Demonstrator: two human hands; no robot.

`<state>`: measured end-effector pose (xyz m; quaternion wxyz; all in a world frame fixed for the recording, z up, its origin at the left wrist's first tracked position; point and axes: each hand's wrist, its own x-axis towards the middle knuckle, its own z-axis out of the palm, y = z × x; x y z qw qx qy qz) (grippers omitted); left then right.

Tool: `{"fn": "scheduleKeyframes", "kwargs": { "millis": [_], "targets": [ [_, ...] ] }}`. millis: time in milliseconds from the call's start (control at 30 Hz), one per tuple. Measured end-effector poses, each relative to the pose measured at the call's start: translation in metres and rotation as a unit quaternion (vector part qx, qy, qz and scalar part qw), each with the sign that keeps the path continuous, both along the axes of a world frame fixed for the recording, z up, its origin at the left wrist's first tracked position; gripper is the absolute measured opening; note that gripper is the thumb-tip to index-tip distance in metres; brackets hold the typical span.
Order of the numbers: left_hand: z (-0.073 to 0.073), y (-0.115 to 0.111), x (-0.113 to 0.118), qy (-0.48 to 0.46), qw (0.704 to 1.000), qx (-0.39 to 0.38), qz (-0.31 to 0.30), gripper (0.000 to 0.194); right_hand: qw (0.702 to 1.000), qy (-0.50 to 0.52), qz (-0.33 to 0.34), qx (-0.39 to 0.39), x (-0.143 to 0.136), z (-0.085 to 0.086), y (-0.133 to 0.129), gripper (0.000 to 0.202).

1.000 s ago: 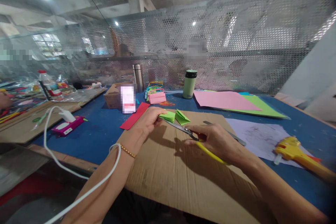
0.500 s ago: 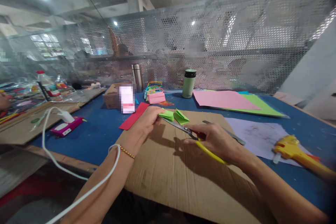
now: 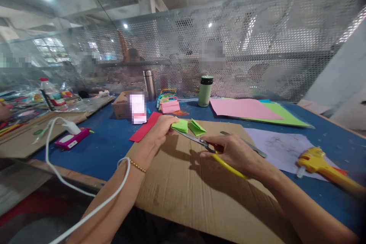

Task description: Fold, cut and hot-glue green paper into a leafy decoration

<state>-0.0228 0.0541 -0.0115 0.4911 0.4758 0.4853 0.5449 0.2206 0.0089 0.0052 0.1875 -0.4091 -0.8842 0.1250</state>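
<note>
Between the fingertips of my left hand point(image 3: 165, 126) is a small folded piece of green paper point(image 3: 180, 125). Yellow-handled scissors point(image 3: 228, 166) sit in my right hand point(image 3: 233, 148), their blades pointing left along the lower edge of that paper. Whether the blades are cutting into it I cannot tell. Just right of it, a second folded green paper piece point(image 3: 197, 127) lies on the cardboard sheet point(image 3: 183, 183). A flat metal blade-like tool point(image 3: 259, 151) rests on the cardboard behind my right hand. Beside my left wrist lies a red paper strip point(image 3: 146, 126).
Small paper bags point(image 3: 169, 106), a green tumbler point(image 3: 205, 91) and a steel flask point(image 3: 149, 85) stand at the back. Pink sheets point(image 3: 246, 108) and a yellow glue gun point(image 3: 314, 160) lie right. A white cable point(image 3: 94, 213) crosses my left forearm; a purple power strip point(image 3: 73, 138) is left.
The green paper in my left hand has tilted slightly, showing more of its face. My hands and the scissors have barely moved.
</note>
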Motion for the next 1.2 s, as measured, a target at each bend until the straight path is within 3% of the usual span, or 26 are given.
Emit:
{"fn": "scheduleKeyframes", "kwargs": {
  "millis": [1000, 1200],
  "targets": [
    [0.0015, -0.0014, 0.0003, -0.01, 1.0, 0.012, -0.008, 0.024, 0.999, 0.023, 0.025, -0.013, 0.0006, -0.0023, 0.0005, 0.039],
    [-0.0004, 0.0035, -0.006, -0.014, 1.0, 0.019, -0.01, 0.023, 1.0, 0.004, 0.019, -0.006, 0.0005, 0.0021, -0.0023, 0.028]
  ]
}}
